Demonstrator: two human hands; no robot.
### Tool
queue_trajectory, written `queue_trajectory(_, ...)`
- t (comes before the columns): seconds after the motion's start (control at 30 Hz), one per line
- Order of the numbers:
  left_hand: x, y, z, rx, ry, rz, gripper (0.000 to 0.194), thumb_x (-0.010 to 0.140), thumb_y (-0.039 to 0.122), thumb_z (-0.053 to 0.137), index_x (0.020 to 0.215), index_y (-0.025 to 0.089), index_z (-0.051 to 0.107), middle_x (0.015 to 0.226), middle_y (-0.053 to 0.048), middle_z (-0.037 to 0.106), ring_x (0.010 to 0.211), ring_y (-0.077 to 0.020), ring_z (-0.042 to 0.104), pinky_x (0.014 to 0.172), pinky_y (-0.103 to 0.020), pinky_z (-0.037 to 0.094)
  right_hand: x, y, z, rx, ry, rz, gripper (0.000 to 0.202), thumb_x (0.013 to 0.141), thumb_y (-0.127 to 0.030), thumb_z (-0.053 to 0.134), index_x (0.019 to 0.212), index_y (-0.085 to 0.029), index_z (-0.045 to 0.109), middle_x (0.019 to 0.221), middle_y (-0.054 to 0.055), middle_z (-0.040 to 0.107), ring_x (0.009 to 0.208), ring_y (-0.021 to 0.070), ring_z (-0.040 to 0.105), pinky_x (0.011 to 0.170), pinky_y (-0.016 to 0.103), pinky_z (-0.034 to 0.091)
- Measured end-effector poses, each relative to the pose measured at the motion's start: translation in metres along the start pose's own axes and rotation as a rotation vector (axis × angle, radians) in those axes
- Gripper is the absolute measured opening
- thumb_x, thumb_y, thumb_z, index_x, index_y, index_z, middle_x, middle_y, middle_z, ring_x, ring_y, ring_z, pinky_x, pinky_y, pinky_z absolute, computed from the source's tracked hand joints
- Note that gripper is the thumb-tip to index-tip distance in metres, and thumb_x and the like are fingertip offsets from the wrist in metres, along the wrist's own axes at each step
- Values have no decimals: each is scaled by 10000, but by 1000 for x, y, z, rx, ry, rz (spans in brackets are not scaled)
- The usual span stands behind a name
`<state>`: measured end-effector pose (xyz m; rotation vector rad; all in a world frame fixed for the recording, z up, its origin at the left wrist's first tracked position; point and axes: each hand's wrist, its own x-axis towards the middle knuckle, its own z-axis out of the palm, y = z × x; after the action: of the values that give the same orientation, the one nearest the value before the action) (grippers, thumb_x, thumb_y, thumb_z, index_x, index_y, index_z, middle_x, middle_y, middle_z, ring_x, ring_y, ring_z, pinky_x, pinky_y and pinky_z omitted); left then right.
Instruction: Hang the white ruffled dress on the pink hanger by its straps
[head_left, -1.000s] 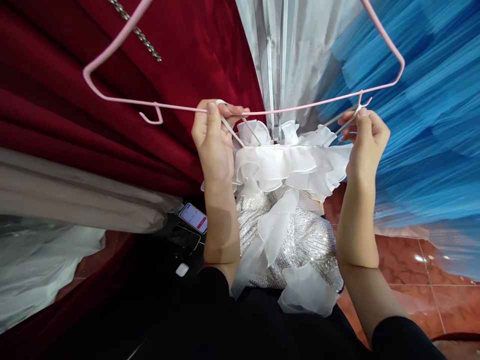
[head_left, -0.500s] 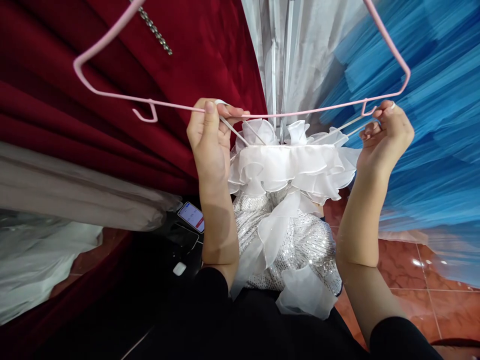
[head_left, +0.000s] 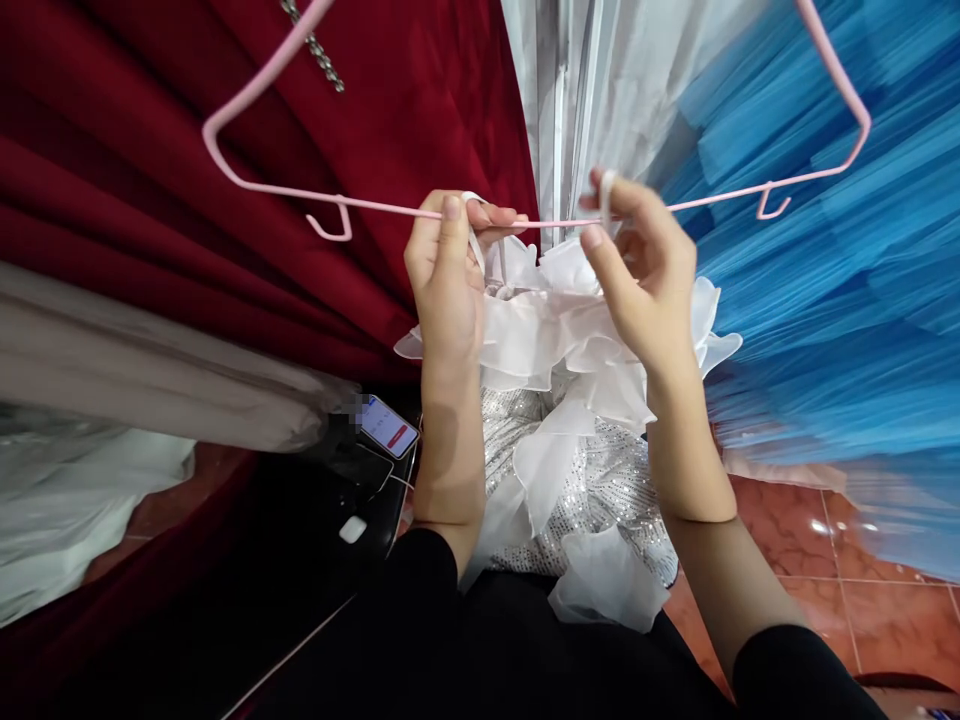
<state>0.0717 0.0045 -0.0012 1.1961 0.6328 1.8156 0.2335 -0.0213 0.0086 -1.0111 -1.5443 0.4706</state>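
My left hand (head_left: 454, 265) is closed around the lower bar of a pink hanger (head_left: 292, 194), with a white strap (head_left: 475, 245) between its fingers. Near the middle of the bar is my right hand (head_left: 645, 270), its fingertips blurred. A white strap (head_left: 606, 200) runs between its forefinger and thumb. Below both hands hangs a dress (head_left: 570, 500) with silver sequins and a sheer white ruffled top (head_left: 525, 340), resting on my lap. Part of the ruffle is hidden behind my right hand. The hanger's small right hook (head_left: 771, 203) holds nothing.
Red fabric (head_left: 427, 120) hangs at the left, blue tulle (head_left: 847, 300) at the right. A lit phone (head_left: 390, 427) and a small white case (head_left: 352, 529) lie on a black surface to my left. Reddish floor tiles (head_left: 780, 530) show at the lower right.
My right hand has moved left from the hanger's right hook to near the middle of the bar. The hanger has shifted right, and no strap shows at that hook now.
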Motion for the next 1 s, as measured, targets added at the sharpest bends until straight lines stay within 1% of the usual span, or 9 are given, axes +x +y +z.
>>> queue_trajectory(0.1, -4, -3, -2, -13, -53, -38, 237, 1006, 270, 476, 837, 191, 621, 865, -61, 654, 881, -191, 674, 883, -360, 556, 1, 20, 12, -64, 79, 17, 267, 910, -522, 526, 1025, -296, 609, 1027, 1, 660, 732, 124, 596, 649, 318, 550)
queue_trajectory(0.2, -12, -6, -13, 47, -56, -85, 147, 953, 301, 576, 935, 183, 663, 981, -98, 692, 923, -208, 677, 873, -348, 542, 4, 32, 20, -66, 221, -5, 283, 909, -543, 512, 943, -273, 586, 949, 8, 626, 825, 144, 621, 643, 312, 563)
queue_trajectory(0.37, -19, -3, -54, 104, 295, 58, 243, 867, 117, 512, 1009, 168, 701, 1053, -61, 721, 800, -115, 650, 732, -239, 512, 9, 32, 22, -121, 250, -41, 305, 917, -570, 471, 1006, -292, 562, 1059, 27, 632, 963, 169, 633, 621, 296, 565)
queue_trajectory(0.43, -15, 1, -70, 136, 385, 117, 267, 844, 101, 520, 1006, 196, 711, 1050, -30, 725, 750, -92, 627, 647, -214, 488, 9, 32, 19, -158, 235, -43, 320, 922, -577, 452, 1039, -299, 558, 1098, 32, 633, 991, 173, 633, 626, 295, 570)
queue_trajectory(0.5, -9, 8, -79, 194, 418, 128, 245, 827, 129, 575, 1001, 236, 710, 1053, -6, 724, 732, -92, 618, 581, -215, 465, 8, 31, 17, -175, 220, -33, 346, 922, -586, 443, 1072, -297, 561, 1131, 35, 634, 1012, 173, 631, 647, 297, 582)
queue_trajectory(0.7, 3, 28, -71, 244, 313, 99, 112, 779, 255, 689, 885, 224, 705, 882, -22, 698, 637, -108, 579, 517, -242, 444, 4, 25, 16, -136, 206, 24, 369, 917, -577, 467, 1101, -277, 577, 1159, 29, 635, 1011, 158, 636, 698, 290, 604)
queue_trajectory(0.83, 2, 23, -71, 279, 220, -16, 80, 742, 246, 710, 774, 192, 660, 734, -27, 640, 630, -140, 584, 581, -288, 495, 4, 28, 18, -131, 225, -4, 326, 914, -530, 517, 1087, -264, 591, 1093, 20, 645, 951, 140, 644, 655, 268, 585)
queue_trajectory(0.93, 2, 11, -81, 276, 298, -62, 80, 744, 214, 650, 813, 178, 630, 754, -25, 622, 686, -153, 599, 630, -312, 494, 4, 32, 18, -143, 216, -33, 303, 918, -500, 529, 1085, -260, 605, 1052, 14, 649, 913, 129, 645, 642, 261, 574)
queue_trajectory(1.0, 0, 6, -83, 313, 399, 40, 128, 763, 176, 613, 888, 203, 614, 787, 3, 604, 744, -148, 606, 664, -319, 475, 4, 32, 18, -152, 217, -44, 309, 920, -499, 524, 1089, -255, 608, 1039, 14, 649, 884, 124, 644, 647, 268, 573)
